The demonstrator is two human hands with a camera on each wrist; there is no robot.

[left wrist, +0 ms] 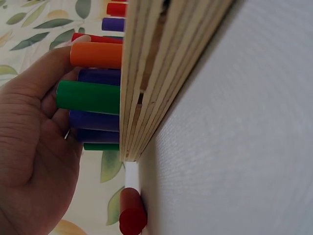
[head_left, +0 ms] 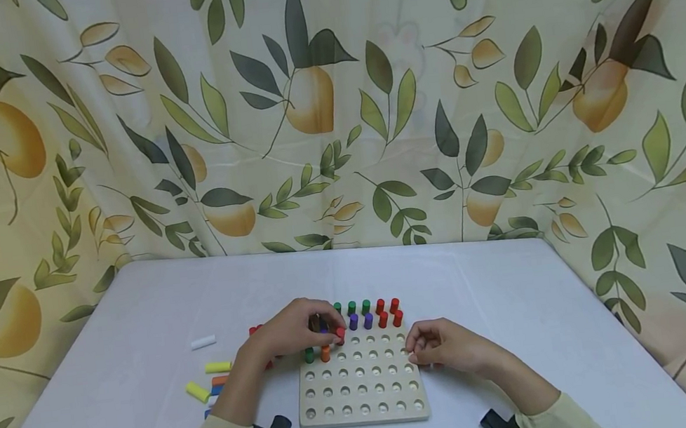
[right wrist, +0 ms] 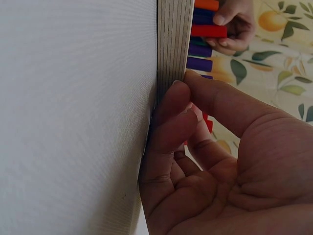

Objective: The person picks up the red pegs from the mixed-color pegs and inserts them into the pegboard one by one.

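Note:
My left hand (head_left: 300, 326) reaches over the left half of a wooden pegboard (head_left: 366, 416). Between thumb and fingers it pinches a red peg (head_left: 341, 336), which stands upright at the board in the third row. Left of that peg are an orange peg (head_left: 325, 354) and a green peg (head_left: 310, 355). Behind, the two far rows hold green, purple and red pegs, partly hidden by the hand. At the board's right edge, my right hand (head_left: 445, 345) grips the side; the right wrist view shows thumb and fingertips around the layered edge (right wrist: 174, 44).
Loose pegs lie left of the board: a white peg (head_left: 203, 342), yellow pegs (head_left: 218, 366), and orange and blue ones partly behind the left forearm. Red pegs (head_left: 256, 329) lie beyond the left wrist. A patterned curtain (head_left: 338, 172) hangs behind the white table (head_left: 483, 269).

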